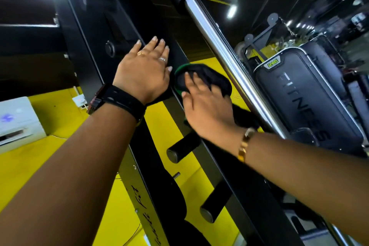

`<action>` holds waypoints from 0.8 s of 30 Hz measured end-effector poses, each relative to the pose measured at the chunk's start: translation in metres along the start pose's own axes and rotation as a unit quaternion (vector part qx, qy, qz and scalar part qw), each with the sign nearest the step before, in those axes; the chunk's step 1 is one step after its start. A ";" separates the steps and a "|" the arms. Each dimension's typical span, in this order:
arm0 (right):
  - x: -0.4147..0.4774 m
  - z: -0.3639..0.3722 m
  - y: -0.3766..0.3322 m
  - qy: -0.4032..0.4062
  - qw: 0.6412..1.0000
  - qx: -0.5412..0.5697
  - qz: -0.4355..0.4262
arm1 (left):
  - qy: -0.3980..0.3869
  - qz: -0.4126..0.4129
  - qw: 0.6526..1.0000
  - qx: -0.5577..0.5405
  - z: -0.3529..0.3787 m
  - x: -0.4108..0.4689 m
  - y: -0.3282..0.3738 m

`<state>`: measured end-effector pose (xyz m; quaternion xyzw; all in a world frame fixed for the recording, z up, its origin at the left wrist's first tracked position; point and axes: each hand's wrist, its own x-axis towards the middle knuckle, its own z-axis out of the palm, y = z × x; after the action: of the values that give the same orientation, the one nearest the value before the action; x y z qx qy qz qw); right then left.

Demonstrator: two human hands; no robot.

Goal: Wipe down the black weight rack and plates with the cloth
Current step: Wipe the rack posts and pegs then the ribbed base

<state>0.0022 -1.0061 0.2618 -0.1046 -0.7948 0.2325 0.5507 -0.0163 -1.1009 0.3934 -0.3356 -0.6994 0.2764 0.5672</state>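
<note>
The black weight rack (pixel 93 32) runs diagonally from the top left to the bottom right of the head view. My left hand (pixel 145 70) lies flat on its upright with straight fingers. Just to the right, a small black plate with a green rim (pixel 180 83) sits on the rack. My right hand (pixel 201 104) presses a black cloth (pixel 215 79) against that plate, fingers spread over the cloth. Part of the cloth hangs below my right palm. Two bare black pegs (pixel 182 149) stick out lower on the rack.
A chrome bar (pixel 225 56) with a black pad at its top slants close along the right of the plate. A black padded machine (pixel 303 94) stands further right. Yellow wall lies behind the rack, and a white box (pixel 18 124) sits at the left.
</note>
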 end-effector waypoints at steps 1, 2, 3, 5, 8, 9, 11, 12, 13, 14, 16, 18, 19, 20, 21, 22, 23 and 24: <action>-0.018 0.006 0.002 0.008 1.000 -0.015 -0.010 | -0.004 -0.003 1.000 0.012 0.000 -0.001 0.002; -0.038 0.011 0.005 0.015 0.999 -0.029 -0.017 | -0.004 -0.007 1.000 0.019 0.001 -0.002 0.003; -0.056 0.014 0.008 0.016 0.999 -0.029 -0.019 | -0.003 -0.012 1.000 0.018 0.002 -0.004 0.005; -0.086 0.021 0.020 0.002 1.000 -0.023 -0.017 | 0.003 -0.021 1.000 0.010 0.003 -0.008 0.010; -0.102 0.023 0.033 -0.050 0.999 0.005 0.010 | 0.015 -0.025 1.000 -0.004 0.005 -0.016 0.015; -0.097 0.022 0.035 -0.048 0.998 0.012 0.025 | 0.018 -0.026 0.999 -0.004 0.006 -0.018 0.017; -0.078 0.024 0.034 -0.045 0.995 0.045 0.082 | 0.020 -0.027 0.999 -0.001 0.007 -0.023 0.020; -0.063 0.022 0.033 -0.040 0.990 0.069 0.113 | 0.019 -0.026 0.999 0.000 0.007 -0.025 0.022; -0.048 0.019 0.030 -0.041 0.985 0.094 0.142 | 0.018 -0.024 1.000 0.001 0.007 -0.027 0.024; -0.036 0.016 0.028 -0.033 0.981 0.108 0.157 | 0.018 -0.021 1.000 0.002 0.007 -0.029 0.026; -0.027 0.017 0.028 -0.019 0.984 0.094 0.150 | 0.017 -0.016 1.000 0.004 0.008 -0.034 0.030; -0.039 0.023 0.030 0.005 0.993 0.040 0.107 | 0.013 -0.012 1.000 0.009 0.009 -0.038 0.033; -0.050 0.027 0.031 0.026 0.997 0.016 0.077 | 0.012 -0.012 1.000 0.010 0.010 -0.039 0.035; -0.065 0.031 0.032 0.044 0.998 0.003 0.053 | 0.011 -0.011 1.000 0.013 0.011 -0.041 0.037; -0.081 0.035 0.034 0.059 0.998 0.001 0.038 | 0.013 -0.011 1.000 0.017 0.012 -0.042 0.039; -0.098 0.040 0.036 0.073 0.997 0.001 0.029 | 0.015 -0.010 1.000 0.022 0.012 -0.044 0.041; -0.115 0.046 0.041 0.082 0.996 -0.003 0.023 | 0.018 -0.009 0.999 0.027 0.013 -0.044 0.044; -0.131 0.052 0.047 0.088 0.996 -0.011 0.013 | 0.019 -0.009 0.999 0.032 0.014 -0.046 0.046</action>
<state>-0.0010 -1.0333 0.1160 -0.1413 -0.7442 0.2209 0.6143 -0.0173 -1.1085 0.3277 -0.3162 -0.6825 0.2865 0.5934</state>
